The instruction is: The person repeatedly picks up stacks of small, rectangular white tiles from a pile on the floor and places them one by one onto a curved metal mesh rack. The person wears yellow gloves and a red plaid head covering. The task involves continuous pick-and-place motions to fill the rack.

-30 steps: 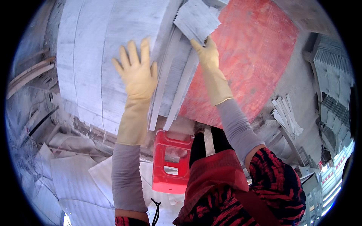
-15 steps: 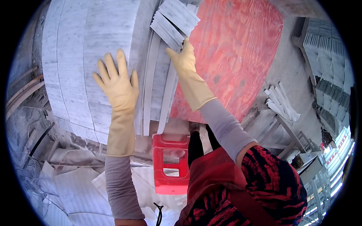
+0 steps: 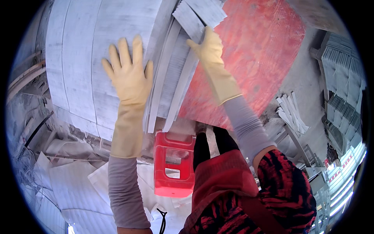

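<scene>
My left hand [image 3: 130, 78], in a cream rubber glove, lies flat with spread fingers on a broad stack of pale grey boards [image 3: 117, 23]. My right hand [image 3: 212, 48], gloved alike, is at the near end of several short grey slats [image 3: 191, 19]. Its thumb stands apart from its fingers, and the slats' near corner lies between them; no firm grip shows. Beneath and beside these slats, long narrow grey strips [image 3: 177, 93] run along the stack's right side. A reddish plywood sheet [image 3: 257, 50] extends to the right of my right hand.
A red plastic stool [image 3: 174, 189] stands in front of the stack. Pale sheets [image 3: 78, 187] cover the floor at lower left. White offcuts [image 3: 292, 113] lie at right, near stacked grey slats [image 3: 343, 74] on a rack. Wooden bars [image 3: 27, 74] line the left edge.
The view has shifted, so the boards and slats appear farther right. Both hands have slid slightly farther away over the work; the left stays flat, the right stays by the slats.
</scene>
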Motion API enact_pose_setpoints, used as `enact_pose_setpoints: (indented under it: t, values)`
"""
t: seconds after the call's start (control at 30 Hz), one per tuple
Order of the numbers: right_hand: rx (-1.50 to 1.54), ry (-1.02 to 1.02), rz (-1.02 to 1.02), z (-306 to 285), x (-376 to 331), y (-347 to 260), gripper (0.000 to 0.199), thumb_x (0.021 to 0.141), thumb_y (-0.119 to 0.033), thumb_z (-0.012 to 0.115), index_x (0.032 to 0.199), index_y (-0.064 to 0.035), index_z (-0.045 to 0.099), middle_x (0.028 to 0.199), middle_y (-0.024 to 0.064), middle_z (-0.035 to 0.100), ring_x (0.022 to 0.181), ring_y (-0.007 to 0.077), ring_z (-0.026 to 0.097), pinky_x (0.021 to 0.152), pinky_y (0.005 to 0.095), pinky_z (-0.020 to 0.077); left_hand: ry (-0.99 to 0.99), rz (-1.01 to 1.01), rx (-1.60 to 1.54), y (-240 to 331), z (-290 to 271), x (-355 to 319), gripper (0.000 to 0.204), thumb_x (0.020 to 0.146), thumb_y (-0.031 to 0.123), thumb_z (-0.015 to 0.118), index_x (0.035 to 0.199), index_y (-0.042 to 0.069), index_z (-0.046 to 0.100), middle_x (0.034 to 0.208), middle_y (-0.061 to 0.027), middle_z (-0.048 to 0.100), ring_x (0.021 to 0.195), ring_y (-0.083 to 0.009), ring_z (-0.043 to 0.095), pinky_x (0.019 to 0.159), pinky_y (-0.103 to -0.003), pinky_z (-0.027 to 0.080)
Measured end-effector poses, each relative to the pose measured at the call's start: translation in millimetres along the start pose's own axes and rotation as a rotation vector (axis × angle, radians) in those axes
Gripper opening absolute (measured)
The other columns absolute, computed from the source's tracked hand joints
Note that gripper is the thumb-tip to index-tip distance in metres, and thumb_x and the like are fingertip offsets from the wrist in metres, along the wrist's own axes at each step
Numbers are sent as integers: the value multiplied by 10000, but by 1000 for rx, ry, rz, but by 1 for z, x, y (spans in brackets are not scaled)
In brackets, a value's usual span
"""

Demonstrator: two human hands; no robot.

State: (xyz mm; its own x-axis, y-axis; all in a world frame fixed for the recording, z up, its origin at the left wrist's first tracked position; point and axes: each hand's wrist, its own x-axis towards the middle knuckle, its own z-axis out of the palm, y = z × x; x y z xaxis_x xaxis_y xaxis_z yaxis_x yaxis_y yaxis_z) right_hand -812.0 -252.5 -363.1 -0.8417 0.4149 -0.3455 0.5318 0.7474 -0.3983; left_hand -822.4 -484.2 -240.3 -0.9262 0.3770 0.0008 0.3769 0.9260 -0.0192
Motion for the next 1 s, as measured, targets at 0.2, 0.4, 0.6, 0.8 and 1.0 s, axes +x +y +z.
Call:
enact_pose_setpoints:
  t: [0.2,0.4,0.6,0.8,1.0]
  values:
    - [-85,-17,-271,-9,7,35,760,789,-474,920,1330,-37,611,1094,190,738,1062,369,719,875,468,582,12,-24,-61,-4,3,-2,806,873,295,808,1598,173,479,1579,-183,482,1443,-467,434,1173,-668,313]
    - [-149,-85,54,3,6,-10,829,742,-478,955,1322,-1,605,1092,175,747,1043,368,747,877,452,610,83,-13,-140,-7,8,-2,770,864,293,796,1569,206,500,1535,-156,485,1402,-474,443,1121,-738,324]
    - [-120,-24,137,8,5,-20,675,713,-386,972,1171,4,666,1098,176,759,1041,356,755,896,450,621,39,-48,-116,-8,2,-5,772,881,286,796,1592,206,504,1580,-164,488,1451,-461,432,1197,-695,295]
    - [-133,-117,118,2,-16,-1,637,693,-373,979,1135,-30,675,1074,165,758,1000,343,766,866,451,630,37,-46,-136,-8,3,-4,770,879,281,798,1589,207,510,1586,-167,486,1457,-461,430,1203,-697,291]
    - [-144,-140,20,10,-33,9,668,714,-344,967,1201,-37,628,1162,166,744,1032,344,761,866,447,631,65,-39,-126,-10,5,-5,767,883,287,802,1588,208,509,1585,-174,500,1454,-467,438,1203,-697,296]
